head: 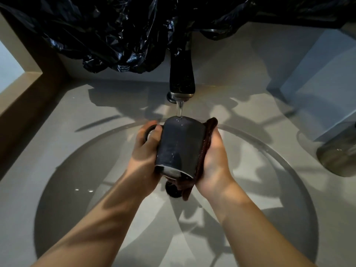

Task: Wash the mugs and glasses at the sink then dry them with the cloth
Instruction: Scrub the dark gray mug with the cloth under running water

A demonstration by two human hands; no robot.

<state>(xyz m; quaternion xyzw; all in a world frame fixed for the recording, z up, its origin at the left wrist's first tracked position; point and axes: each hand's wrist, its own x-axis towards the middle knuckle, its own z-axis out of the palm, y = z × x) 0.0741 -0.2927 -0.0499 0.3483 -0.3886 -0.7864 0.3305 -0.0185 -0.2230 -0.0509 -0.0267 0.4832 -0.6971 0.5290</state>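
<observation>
so the dark mug [179, 143] is pretty much dead centre, held in the air over the round sink [77, 180], lying tipped with its open mouth toward 6 o'clock and its base up at 12, right under the tap [182, 78]. A thin stream of water [179, 108] lands on the base end, and you can see drops on the mug's side. The left hand [143, 151] is on the mug's 9 o'clock side with its fingers curled round the handle, proper grip. The right hand [213, 160] is on the 3 o'clock side, cupped round a dark reddish-brown cloth [204, 149] and holding it flat against the mug wall. The cloth wraps under the mouth and a bit hangs down at 6. The dark drain [173, 189] peeks out just below the mug. Crinkly black plastic [115, 35] hangs across 11 to 1 o'clock behind the tap. Over at 3 o'clock on the counter sits a greyish round container [339, 151], could be a glass or a jar, honestly can't tell.
</observation>
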